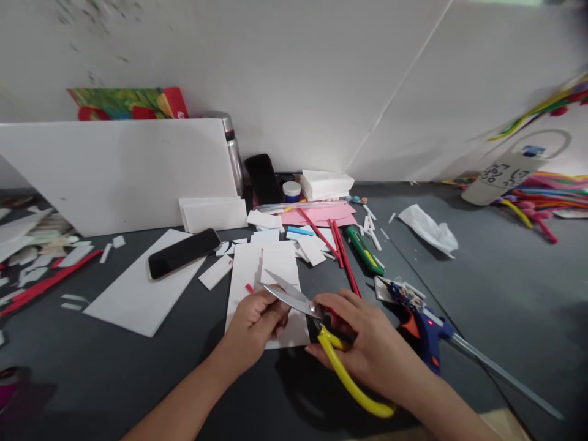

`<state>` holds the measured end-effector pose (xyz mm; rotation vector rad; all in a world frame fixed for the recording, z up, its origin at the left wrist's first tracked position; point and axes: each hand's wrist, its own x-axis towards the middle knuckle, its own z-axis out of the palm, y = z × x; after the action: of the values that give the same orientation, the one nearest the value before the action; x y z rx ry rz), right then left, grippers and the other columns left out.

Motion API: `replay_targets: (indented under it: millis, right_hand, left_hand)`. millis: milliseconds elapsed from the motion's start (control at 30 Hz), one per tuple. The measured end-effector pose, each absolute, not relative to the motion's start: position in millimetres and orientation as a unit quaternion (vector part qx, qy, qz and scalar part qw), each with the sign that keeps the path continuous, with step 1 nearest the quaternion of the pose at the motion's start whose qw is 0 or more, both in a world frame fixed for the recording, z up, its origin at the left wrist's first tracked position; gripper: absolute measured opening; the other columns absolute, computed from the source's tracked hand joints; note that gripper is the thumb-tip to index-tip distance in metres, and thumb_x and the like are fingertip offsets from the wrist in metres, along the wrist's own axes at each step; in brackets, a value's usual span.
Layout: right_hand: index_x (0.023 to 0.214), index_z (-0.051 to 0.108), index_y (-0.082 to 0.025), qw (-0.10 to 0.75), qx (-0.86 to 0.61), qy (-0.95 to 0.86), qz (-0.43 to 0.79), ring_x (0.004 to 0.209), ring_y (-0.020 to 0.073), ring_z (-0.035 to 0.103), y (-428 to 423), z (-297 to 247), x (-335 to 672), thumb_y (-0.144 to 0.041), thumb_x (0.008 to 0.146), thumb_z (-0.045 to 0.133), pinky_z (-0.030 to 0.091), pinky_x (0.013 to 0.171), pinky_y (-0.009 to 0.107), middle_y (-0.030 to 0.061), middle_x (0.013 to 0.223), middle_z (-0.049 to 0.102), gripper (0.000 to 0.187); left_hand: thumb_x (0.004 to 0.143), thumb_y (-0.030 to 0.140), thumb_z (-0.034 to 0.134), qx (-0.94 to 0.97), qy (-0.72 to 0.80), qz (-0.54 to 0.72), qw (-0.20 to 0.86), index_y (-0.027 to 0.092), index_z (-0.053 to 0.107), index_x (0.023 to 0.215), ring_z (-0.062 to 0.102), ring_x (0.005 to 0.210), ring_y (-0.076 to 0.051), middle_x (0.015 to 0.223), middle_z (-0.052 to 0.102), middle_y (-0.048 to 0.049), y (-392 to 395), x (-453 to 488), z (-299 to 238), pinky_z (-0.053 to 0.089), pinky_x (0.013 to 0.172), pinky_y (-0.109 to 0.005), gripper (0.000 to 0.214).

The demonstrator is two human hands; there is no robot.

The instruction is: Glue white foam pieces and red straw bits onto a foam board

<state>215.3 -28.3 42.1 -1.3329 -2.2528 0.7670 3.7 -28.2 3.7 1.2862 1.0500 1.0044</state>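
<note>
Scissors (298, 301): above the white paper (242, 263), between the two hands as I see it.
Blades: slightly parted, tips aimed away and toward the person's left.
Long axis: slants from the yellow handles (345, 375), near right, to the tips, far left.
Right hand (370, 343): wrapped around the handles.
Left hand (252, 321): fingers curled beside the blades; I can't tell whether they grip anything.

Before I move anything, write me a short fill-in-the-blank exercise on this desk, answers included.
1. The right hand holds the ____.
2. The glue gun lies to the ____ of that hand.
3. The cutter is mostly ____ in color.
4. The white bottle has a ____ cap.

Answers: scissors; right; green; blue.
</note>
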Motion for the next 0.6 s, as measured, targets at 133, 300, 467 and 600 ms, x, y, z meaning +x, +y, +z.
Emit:
replay_targets:
  millis: [133,300,467,600]
  right_hand:
    - [0.107,0.062,-0.021,0.231,-0.532,-0.764,0.281,0.071,0.0192,0.059,-26.1,42.1,213.7,-0.032,0.081,0.07,0.047,0.066,0.03,0.0025,0.084,0.064,0.029]
    - [0.116,0.06,-0.017,0.183,-0.617,-0.735,0.213,0.076,0.0246,0.064,-19.7,43.2,221.9,-0.036,0.09,0.056,0.049,0.069,0.035,0.0071,0.085,0.068,0.032]
    - [0.123,0.056,-0.012,0.145,-0.645,-0.737,0.143,0.084,0.0286,0.067,-17.2,41.9,229.2,-0.035,0.089,0.054,0.051,0.074,0.039,0.0127,0.093,0.068,0.041]
    - [0.118,0.056,-0.012,0.077,-0.663,-0.743,0.052,0.074,0.0283,0.069,-18.0,40.6,225.4,-0.035,0.092,0.052,0.05,0.064,0.036,0.0159,0.093,0.067,0.035]
  left_hand:
    - [0.093,0.04,0.058,0.5,0.412,0.451,0.614,0.014,0.065,0.091,0.056,0.053,-0.01,0.069,0.063,-0.0009,-27.3,6.8,10.0,0.046,0.051,-0.022,0.027]
    - [0.093,0.035,0.061,0.466,0.391,0.465,0.644,0.014,0.065,0.099,0.067,0.058,-0.013,0.089,0.075,-0.0097,-26.6,7.7,10.8,0.05,0.05,-0.022,0.022]
    - [0.091,0.034,0.064,0.451,0.401,0.466,0.647,0.014,0.063,0.095,0.068,0.057,-0.014,0.09,0.077,-0.0106,-26.5,7.0,7.9,0.051,0.047,-0.022,0.02]
    - [0.089,0.033,0.066,0.473,0.414,0.472,0.618,0.015,0.067,0.09,0.067,0.06,-0.014,0.088,0.076,-0.0088,-27.2,7.7,10.4,0.052,0.051,-0.023,0.018]
